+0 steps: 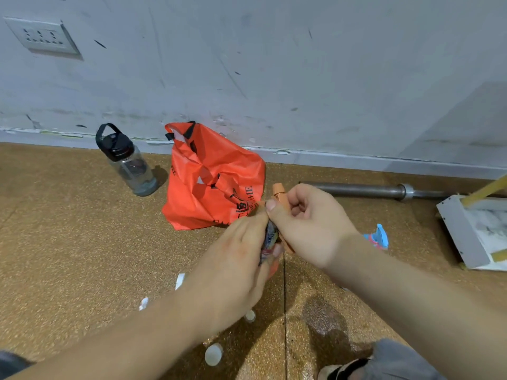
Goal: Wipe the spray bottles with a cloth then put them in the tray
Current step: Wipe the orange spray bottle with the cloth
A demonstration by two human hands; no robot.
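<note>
1. Head view, middle of the frame: the right hand (310,223) has its fingers curled round a small orange spray bottle (280,194), and the cap sticks out above the fist toward the top of the frame
2. The left hand (236,259), just below and to the left, touches the right one; its fingers are closed on a dark patterned cloth (270,237) bunched against the bottle's lower body, which shows as a strip of orange between the two hands
3. Behind the hands a red plastic bag (211,179) sits on the brown speckled floor (82,242)
4. The white tray (461,231) lies at the right edge of the frame, well apart from the hands
5. A blue and pink item (380,237) lies on the floor between the right wrist and the tray; I cannot tell what it is
6. Small white caps (214,353) lie at lower middle near the left forearm, and a clear water bottle (126,160) with a black lid stands at left by the wall
</note>
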